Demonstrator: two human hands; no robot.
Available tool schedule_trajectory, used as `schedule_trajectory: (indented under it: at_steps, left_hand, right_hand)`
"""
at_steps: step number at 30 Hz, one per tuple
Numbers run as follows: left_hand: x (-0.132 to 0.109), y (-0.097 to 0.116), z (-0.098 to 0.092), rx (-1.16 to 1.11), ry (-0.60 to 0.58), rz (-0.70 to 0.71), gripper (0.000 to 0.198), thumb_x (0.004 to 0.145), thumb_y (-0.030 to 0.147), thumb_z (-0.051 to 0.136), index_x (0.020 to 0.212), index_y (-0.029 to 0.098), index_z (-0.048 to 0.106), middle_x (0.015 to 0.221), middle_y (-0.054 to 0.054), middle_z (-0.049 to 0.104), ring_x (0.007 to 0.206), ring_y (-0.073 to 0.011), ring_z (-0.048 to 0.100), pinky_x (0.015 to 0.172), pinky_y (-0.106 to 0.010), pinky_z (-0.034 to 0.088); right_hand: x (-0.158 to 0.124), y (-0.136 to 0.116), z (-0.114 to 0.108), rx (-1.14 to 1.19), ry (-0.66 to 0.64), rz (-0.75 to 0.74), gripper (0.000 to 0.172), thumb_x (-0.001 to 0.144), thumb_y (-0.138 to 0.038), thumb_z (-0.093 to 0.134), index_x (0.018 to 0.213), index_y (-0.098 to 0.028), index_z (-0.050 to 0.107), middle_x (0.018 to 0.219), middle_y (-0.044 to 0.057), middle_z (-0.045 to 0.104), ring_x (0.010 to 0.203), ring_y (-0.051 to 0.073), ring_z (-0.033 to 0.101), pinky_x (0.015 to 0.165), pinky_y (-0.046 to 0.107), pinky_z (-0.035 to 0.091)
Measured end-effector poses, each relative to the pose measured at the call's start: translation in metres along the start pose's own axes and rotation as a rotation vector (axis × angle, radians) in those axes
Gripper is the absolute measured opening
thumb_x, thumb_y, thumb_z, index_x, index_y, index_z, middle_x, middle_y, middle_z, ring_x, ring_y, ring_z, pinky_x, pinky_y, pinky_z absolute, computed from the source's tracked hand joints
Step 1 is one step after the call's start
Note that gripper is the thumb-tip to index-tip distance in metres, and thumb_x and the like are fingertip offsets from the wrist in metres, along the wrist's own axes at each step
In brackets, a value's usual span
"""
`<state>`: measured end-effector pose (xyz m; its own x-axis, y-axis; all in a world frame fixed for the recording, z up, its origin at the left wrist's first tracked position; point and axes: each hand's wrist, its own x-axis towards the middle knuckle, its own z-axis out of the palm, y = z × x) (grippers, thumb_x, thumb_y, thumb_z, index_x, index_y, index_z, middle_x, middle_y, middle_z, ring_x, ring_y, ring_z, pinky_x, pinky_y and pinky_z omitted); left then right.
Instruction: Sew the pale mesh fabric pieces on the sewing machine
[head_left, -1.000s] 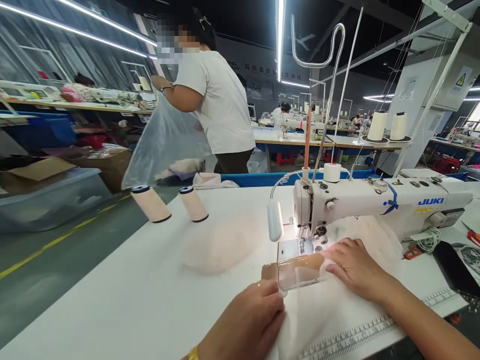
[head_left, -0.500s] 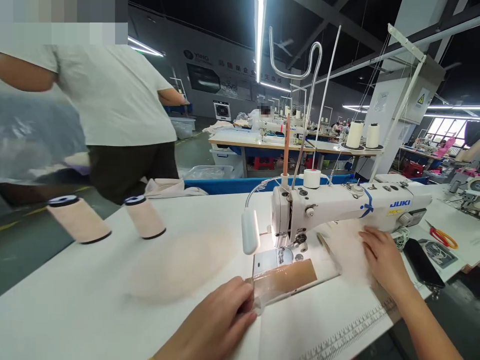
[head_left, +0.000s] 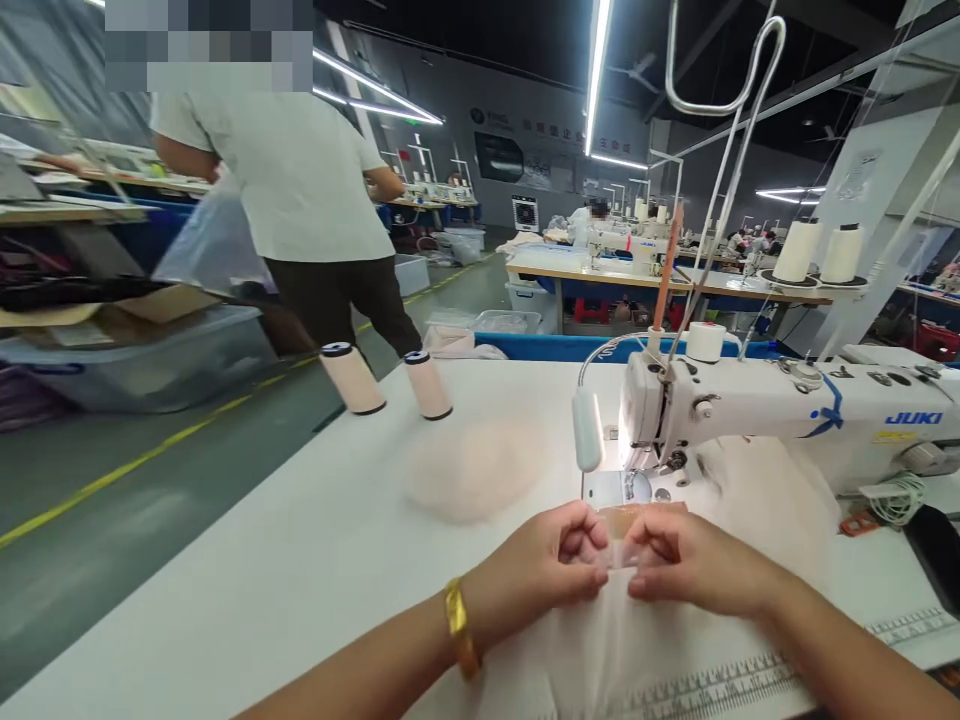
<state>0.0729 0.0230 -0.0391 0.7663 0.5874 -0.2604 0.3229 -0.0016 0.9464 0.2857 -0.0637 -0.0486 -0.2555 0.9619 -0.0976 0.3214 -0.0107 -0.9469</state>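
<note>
My left hand and my right hand are close together in front of the sewing machine. Both are closed, fingertips pinching a pale sheer fabric that hangs down toward the table's front edge. The machine's lit needle area and metal plate lie just beyond my fingers. A brown strip shows partly behind my hands. More pale sheer fabric is bunched under the machine arm. To the left, another thin pale piece lies flat on the white table.
Two pale thread cones stand at the table's far left edge. A ruler marking runs along the front. At right are a black phone and a coiled cord. A person in a white shirt stands beyond the table.
My right hand has moved left from beside the machine arm to meet my left hand, now gripping the sheer fabric. The view has turned left. The other person has moved farther away.
</note>
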Motion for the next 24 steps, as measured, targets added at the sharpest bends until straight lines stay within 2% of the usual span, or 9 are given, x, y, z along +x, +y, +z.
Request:
schedule_trajectory:
  at_steps: [2, 5, 8, 11, 16, 19, 24]
  left_hand:
    - [0.001, -0.003, -0.005, -0.089, -0.074, -0.068, 0.043, 0.062, 0.04, 0.076, 0.095, 0.021, 0.056, 0.064, 0.008, 0.055, 0.06, -0.0126, 0.048, 0.059, -0.025, 0.037]
    - [0.008, -0.003, -0.006, -0.062, -0.082, -0.057, 0.04, 0.063, 0.045, 0.078, 0.087, 0.021, 0.058, 0.06, 0.008, 0.051, 0.057, -0.0125, 0.046, 0.057, -0.026, 0.035]
    - [0.018, -0.001, -0.001, 0.01, -0.036, 0.014, 0.036, 0.07, 0.05, 0.074, 0.071, 0.021, 0.054, 0.06, 0.006, 0.051, 0.059, -0.0132, 0.047, 0.056, -0.026, 0.033]
    - [0.025, -0.001, 0.005, 0.038, 0.017, 0.063, 0.036, 0.073, 0.051, 0.07, 0.066, 0.02, 0.053, 0.06, 0.005, 0.048, 0.059, -0.0129, 0.043, 0.055, -0.026, 0.03]
    - [0.022, -0.003, 0.008, 0.026, 0.032, 0.123, 0.044, 0.079, 0.055, 0.064, 0.06, 0.02, 0.046, 0.059, 0.006, 0.041, 0.059, -0.0116, 0.035, 0.055, -0.026, 0.025]
    - [0.019, -0.003, 0.009, 0.057, 0.062, 0.136, 0.042, 0.08, 0.053, 0.061, 0.059, 0.021, 0.044, 0.059, 0.006, 0.038, 0.06, -0.012, 0.033, 0.056, -0.026, 0.026]
    - [0.017, -0.004, 0.015, 0.131, 0.199, 0.184, 0.03, 0.078, 0.048, 0.062, 0.067, 0.02, 0.057, 0.068, 0.002, 0.052, 0.067, -0.0153, 0.045, 0.06, -0.026, 0.035]
  right_hand:
    - [0.009, -0.001, -0.01, 0.179, -0.114, 0.093, 0.032, 0.082, -0.045, 0.083, 0.09, -0.02, 0.064, 0.067, -0.006, 0.061, 0.063, 0.015, 0.061, 0.063, 0.025, 0.047]
    - [0.014, -0.004, -0.019, 0.205, -0.124, 0.095, 0.029, 0.081, -0.04, 0.083, 0.085, -0.02, 0.062, 0.067, -0.006, 0.059, 0.061, 0.013, 0.058, 0.06, 0.023, 0.043]
    - [0.012, -0.003, -0.021, 0.108, -0.039, 0.096, 0.022, 0.086, -0.036, 0.077, 0.082, -0.021, 0.061, 0.064, -0.007, 0.055, 0.059, 0.012, 0.054, 0.055, 0.022, 0.04]
    - [0.008, 0.001, -0.019, -0.003, 0.047, 0.102, 0.019, 0.09, -0.035, 0.073, 0.084, -0.022, 0.06, 0.062, -0.007, 0.052, 0.059, 0.013, 0.051, 0.054, 0.022, 0.037]
    - [0.008, 0.004, -0.008, -0.064, 0.152, -0.027, 0.027, 0.093, -0.048, 0.072, 0.093, -0.022, 0.063, 0.087, -0.001, 0.064, 0.081, 0.018, 0.058, 0.066, 0.025, 0.044]
    - [0.01, 0.003, 0.0, -0.113, 0.224, -0.057, 0.025, 0.096, -0.047, 0.067, 0.092, -0.023, 0.062, 0.088, 0.0, 0.063, 0.082, 0.019, 0.057, 0.069, 0.027, 0.044]
    - [0.009, 0.002, 0.008, -0.171, 0.297, -0.087, 0.024, 0.098, -0.042, 0.062, 0.084, -0.022, 0.059, 0.078, -0.002, 0.06, 0.074, 0.017, 0.053, 0.064, 0.026, 0.04]
